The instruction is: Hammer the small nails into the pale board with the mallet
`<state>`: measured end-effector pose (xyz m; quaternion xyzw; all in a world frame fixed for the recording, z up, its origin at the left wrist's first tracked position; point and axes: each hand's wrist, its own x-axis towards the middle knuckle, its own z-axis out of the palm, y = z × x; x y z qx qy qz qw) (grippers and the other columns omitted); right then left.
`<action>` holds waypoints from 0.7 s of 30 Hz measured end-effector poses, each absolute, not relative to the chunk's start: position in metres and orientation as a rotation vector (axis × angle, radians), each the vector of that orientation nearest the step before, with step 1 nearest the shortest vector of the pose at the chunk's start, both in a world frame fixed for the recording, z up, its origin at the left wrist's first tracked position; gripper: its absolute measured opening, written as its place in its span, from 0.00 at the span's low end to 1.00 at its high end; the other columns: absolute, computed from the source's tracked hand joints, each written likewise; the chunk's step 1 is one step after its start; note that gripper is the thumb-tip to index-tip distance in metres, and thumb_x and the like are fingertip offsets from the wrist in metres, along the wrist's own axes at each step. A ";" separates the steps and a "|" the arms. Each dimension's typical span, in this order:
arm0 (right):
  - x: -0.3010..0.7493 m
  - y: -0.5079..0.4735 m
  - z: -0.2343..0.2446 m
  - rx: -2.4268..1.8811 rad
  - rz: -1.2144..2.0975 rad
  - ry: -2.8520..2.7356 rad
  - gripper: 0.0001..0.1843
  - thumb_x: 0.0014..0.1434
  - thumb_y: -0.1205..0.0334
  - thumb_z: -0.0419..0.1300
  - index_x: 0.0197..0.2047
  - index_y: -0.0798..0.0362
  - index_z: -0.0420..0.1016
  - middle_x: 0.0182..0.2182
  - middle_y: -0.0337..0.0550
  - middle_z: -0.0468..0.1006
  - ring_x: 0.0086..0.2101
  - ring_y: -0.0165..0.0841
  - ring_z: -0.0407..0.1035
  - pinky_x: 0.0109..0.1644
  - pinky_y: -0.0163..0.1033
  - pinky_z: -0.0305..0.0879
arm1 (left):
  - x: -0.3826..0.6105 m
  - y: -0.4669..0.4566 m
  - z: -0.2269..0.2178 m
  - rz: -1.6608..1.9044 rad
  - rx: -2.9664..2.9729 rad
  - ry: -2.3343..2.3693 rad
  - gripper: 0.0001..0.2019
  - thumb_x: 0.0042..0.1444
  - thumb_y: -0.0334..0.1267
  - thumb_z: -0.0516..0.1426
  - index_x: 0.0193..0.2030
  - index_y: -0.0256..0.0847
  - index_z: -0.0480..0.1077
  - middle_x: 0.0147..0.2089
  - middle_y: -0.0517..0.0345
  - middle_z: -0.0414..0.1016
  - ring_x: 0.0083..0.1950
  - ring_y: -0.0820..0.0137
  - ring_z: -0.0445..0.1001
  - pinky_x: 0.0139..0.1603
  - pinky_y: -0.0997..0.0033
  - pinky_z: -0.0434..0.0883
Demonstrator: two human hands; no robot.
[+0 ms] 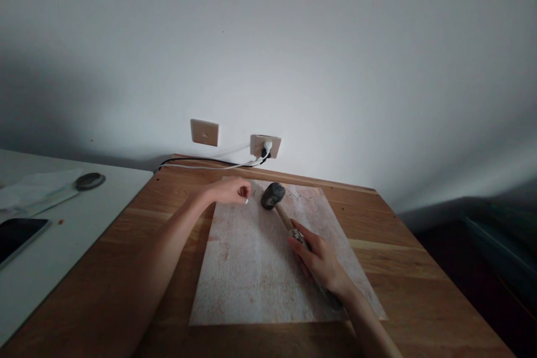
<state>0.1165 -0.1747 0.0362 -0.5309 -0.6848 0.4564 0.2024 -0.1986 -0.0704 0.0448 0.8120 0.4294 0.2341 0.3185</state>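
A pale worn board (251,268) lies flat on the wooden table (398,268). On it rests a mallet (273,196) with a black head and a wooden handle. My right hand (318,257) is wrapped round the handle, the head lying toward the far end of the board. My left hand (230,190) is at the board's far left corner, fingers curled in a pinch close to the mallet head; what it pinches is too small to make out.
A white counter (75,235) adjoins the table on the left, bearing a dark tablet (19,235), paper and a small round object (89,180). A wall socket (265,146) with plugged cables and a switch plate (205,132) sit behind the table. Dark space lies to the right.
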 end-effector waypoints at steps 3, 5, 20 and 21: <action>0.118 -0.175 0.034 -1.468 1.291 -1.878 0.40 0.69 0.43 0.53 0.75 0.57 0.58 0.19 0.30 0.68 0.16 0.29 0.62 0.18 0.32 0.58 | -0.215 -0.066 0.047 0.767 2.104 1.320 0.06 0.49 0.27 0.60 0.33 0.40 0.77 0.31 0.60 0.80 0.33 0.69 0.77 0.37 0.74 0.70; 0.118 -0.174 0.033 -1.467 1.293 -1.878 0.39 0.69 0.43 0.54 0.75 0.58 0.57 0.18 0.30 0.67 0.16 0.28 0.62 0.18 0.31 0.57 | -0.220 -0.064 0.047 0.806 2.111 1.394 0.07 0.50 0.27 0.59 0.34 0.39 0.77 0.31 0.59 0.80 0.34 0.68 0.77 0.38 0.74 0.70; 0.116 -0.175 0.037 -1.477 1.326 -1.852 0.39 0.69 0.45 0.53 0.75 0.56 0.58 0.18 0.30 0.67 0.15 0.29 0.62 0.16 0.32 0.57 | -0.202 -0.066 0.039 0.685 2.341 1.360 0.09 0.49 0.24 0.58 0.31 0.41 0.78 0.30 0.59 0.79 0.33 0.67 0.75 0.36 0.72 0.66; 0.116 -0.175 0.037 -1.478 1.331 -1.846 0.38 0.69 0.45 0.53 0.75 0.56 0.58 0.18 0.30 0.67 0.15 0.29 0.62 0.16 0.32 0.57 | -0.201 -0.067 0.039 0.695 2.351 1.358 0.10 0.49 0.24 0.58 0.30 0.41 0.78 0.29 0.59 0.78 0.32 0.68 0.75 0.36 0.72 0.66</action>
